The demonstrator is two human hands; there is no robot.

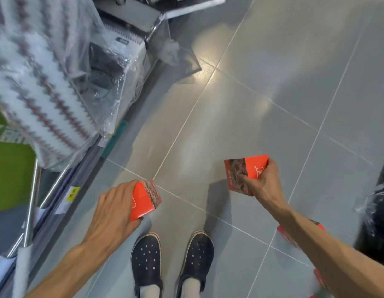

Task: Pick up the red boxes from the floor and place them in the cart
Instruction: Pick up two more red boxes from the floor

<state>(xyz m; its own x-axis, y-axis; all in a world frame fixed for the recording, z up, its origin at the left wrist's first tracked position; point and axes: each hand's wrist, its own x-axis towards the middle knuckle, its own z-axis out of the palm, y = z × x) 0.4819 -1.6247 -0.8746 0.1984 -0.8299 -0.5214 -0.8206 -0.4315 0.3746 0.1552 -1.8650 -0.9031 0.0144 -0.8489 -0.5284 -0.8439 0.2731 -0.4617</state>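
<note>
Overhead, one red box [143, 201] is gripped by the left hand [113, 209] and another red box [247, 173] by the right hand [262, 181], both held above the shoes [171, 263] on the tiled floor [273, 93].

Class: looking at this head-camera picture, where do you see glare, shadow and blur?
Head view: glare on the floor tiles; a dark shadow under the red box in the right hand; motion blur on the plastic-wrapped goods at left; wide-angle bending toward the edges.
</note>
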